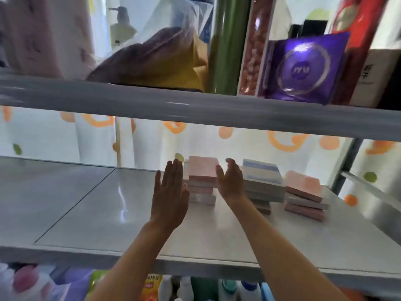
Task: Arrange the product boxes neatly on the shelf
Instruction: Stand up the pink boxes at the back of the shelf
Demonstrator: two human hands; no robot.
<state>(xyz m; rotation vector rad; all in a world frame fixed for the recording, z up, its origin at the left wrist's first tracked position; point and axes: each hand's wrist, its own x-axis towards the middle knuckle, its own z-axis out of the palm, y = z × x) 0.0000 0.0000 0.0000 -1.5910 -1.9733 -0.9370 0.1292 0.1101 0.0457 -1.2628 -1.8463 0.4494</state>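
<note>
Three stacks of flat product boxes stand on the grey middle shelf [91, 205]. The left stack [202, 179] has a pink box on top. To its right rises a taller stack topped by a blue-striped box [263, 172], then a low pink stack [303, 194] at the far right. My left hand [171, 190] stands edge-up with straight fingers against the left side of the left stack. My right hand [231, 181] flanks that stack's right side, fingers loosely bent at its edge. Neither hand grips a box.
The upper shelf rail [195, 107] runs just above my hands. On it sit a purple box [303, 68], a green roll [227, 44], a tall nut container [253, 51] and a bagged cloth [152, 59]. Bottles [184, 287] fill the shelf below. A white curtain with orange shapes hangs behind.
</note>
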